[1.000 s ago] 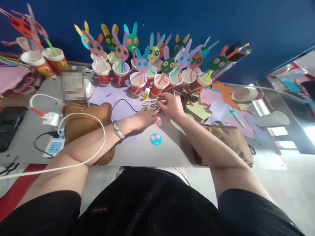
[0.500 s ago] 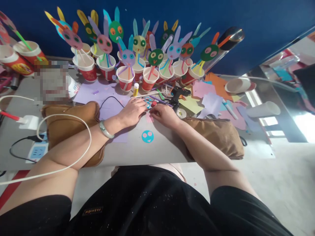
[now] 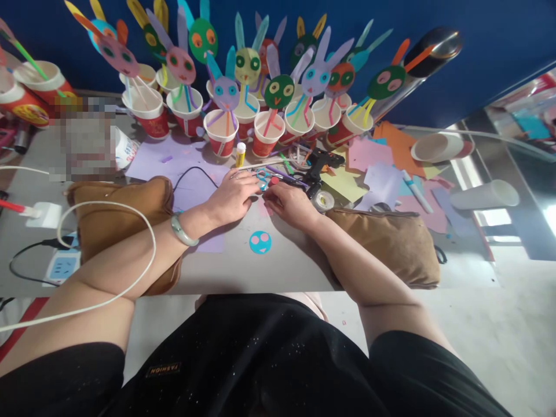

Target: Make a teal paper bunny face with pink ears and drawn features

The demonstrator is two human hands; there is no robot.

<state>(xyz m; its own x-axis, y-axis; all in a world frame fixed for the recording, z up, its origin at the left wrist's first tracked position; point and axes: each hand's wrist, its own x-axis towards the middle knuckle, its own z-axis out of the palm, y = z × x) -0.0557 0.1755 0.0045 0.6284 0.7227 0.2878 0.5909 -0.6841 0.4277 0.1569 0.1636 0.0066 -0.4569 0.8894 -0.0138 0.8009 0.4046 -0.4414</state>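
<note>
My left hand (image 3: 234, 196) rests palm down on the grey table, its fingers stretched toward blue scissors handles (image 3: 262, 175) among the clutter. Opposite it, my right hand (image 3: 292, 205) has its fingers curled together; whatever they pinch is too small to make out. Between the hands lies a scrap of pink paper (image 3: 264, 209), partly hidden by the right fingers. A small red cap (image 3: 273, 181) sits just beyond the right fingertips. Closer to my body is a blue paper disc (image 3: 260, 242) with pink paper eyes and a pink mouth.
Red paper cups (image 3: 220, 145) with paper rabbit heads on straws line the back. Behind my hands stand a yellow glue stick (image 3: 240, 155) and a black glue gun (image 3: 321, 165). Brown cushions (image 3: 386, 243) lie under both forearms. A white cable (image 3: 153, 243) loops over my left arm.
The camera view has shifted slightly, so the cups sit higher in the picture. My hands stay nearly in the same place, and the blue disc still lies before them.
</note>
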